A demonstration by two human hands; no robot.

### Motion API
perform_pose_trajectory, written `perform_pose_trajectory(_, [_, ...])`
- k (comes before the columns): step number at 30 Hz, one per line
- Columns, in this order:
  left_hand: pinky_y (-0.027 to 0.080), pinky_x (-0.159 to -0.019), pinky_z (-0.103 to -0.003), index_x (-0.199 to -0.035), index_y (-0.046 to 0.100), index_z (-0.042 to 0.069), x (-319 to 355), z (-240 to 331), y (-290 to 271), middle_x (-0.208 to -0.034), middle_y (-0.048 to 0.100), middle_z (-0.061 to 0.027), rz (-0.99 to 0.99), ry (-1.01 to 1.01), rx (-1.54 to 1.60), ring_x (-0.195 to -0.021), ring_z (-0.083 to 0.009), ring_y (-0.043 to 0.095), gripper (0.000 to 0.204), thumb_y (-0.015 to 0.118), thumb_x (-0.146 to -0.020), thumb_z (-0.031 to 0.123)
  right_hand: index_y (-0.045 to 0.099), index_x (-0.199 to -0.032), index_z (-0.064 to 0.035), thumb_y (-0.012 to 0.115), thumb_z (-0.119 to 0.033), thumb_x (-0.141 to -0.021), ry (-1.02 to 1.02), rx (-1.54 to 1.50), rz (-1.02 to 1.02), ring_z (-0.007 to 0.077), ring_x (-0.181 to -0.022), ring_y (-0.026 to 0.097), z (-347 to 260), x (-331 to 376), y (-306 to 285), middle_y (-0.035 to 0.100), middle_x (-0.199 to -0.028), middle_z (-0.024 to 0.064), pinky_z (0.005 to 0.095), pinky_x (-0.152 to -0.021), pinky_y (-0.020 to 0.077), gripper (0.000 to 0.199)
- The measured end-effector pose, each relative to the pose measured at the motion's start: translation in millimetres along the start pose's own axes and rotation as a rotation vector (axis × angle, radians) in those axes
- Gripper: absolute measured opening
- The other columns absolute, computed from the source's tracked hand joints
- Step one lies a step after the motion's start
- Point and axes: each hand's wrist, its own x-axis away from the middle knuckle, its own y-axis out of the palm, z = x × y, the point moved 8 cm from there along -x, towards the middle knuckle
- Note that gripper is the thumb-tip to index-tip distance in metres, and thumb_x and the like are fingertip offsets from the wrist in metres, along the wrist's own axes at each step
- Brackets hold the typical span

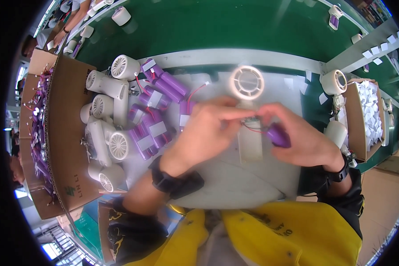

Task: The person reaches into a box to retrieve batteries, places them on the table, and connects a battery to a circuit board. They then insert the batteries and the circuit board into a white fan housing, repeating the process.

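Note:
A cream handheld fan with a round slotted head [247, 83] and an open handle [251, 148] lies on the pale work mat in front of me. Thin red and dark wires come out near the top of the handle. My left hand [208, 131] is closed there, index finger and thumb pinched together, over something too small and blurred to name. My right hand [299, 135] curls around a purple battery pack [278, 135], its fingertips close to the left ones at the wires. Several purple battery packs [170, 86] with white labels and red leads lie left of my hands.
Several cream fan bodies [103, 106] crowd the left side, beside a tall carton [75, 133] of purple packs. A box of white paper slips [370, 113] stands right, near more fans [334, 83]. Behind a pale rail [226, 55] runs a green belt [217, 26]. Another person's arm shows far left.

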Motion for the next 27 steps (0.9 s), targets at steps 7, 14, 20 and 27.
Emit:
perform_pose_trajectory(7, [0.055,-0.084,-0.028,-0.115,0.07,0.006,-0.8,-11.4,-1.1,-0.111,0.064,-0.0087,-0.025,-0.076,0.218,-0.096,-0.0168,0.065,0.041,0.062,-0.079,-0.012,0.061,-0.108,-0.0004,0.069,-0.002,-0.083,0.437,-0.007,0.055,0.0169,-0.077,0.064,23.8,1.8,-25.4,0.063,-0.088,0.0099,0.0331,-0.065,0.0526,0.026])
perform_pose_trajectory(14, [0.055,-0.087,-0.028,-0.113,0.07,0.003,1.2,-13.0,2.0,-0.111,0.064,-0.0087,0.012,-0.112,0.228,-0.1,-0.0171,0.065,0.038,0.061,-0.08,-0.013,0.065,-0.091,0.0026,0.072,-0.001,-0.079,0.044,0.478,0.214,0.0314,-0.079,0.065,-10.5,5.1,-30.4,0.067,-0.094,0.0144,0.0369,-0.069,0.0541,0.015])
perform_pose_trajectory(20, [0.055,-0.089,-0.028,-0.114,0.07,0.003,2.6,-10.0,1.9,-0.115,0.064,-0.0095,0.015,-0.136,0.218,-0.105,-0.0182,0.065,0.039,0.059,-0.08,-0.013,0.063,-0.079,0.001,0.073,-0.002,-0.074,-0.133,0.537,0.213,0.031,-0.077,0.062,-28.0,8.7,-17.5,0.067,-0.099,0.0156,0.0392,-0.069,0.0536,0.012])
perform_pose_trajectory(27, [0.053,-0.082,-0.025,-0.114,0.071,0.005,5.3,-12.4,5.9,-0.125,0.06,-0.0104,0.054,-0.187,0.251,-0.101,-0.0138,0.063,0.039,0.058,-0.081,-0.011,0.066,-0.083,0.0017,0.073,0.001,-0.071,-0.085,0.65,0.195,0.0321,-0.077,0.065,-27.4,9.1,-11.1,0.07,-0.102,0.0152,0.038,-0.07,0.0548,0.013])
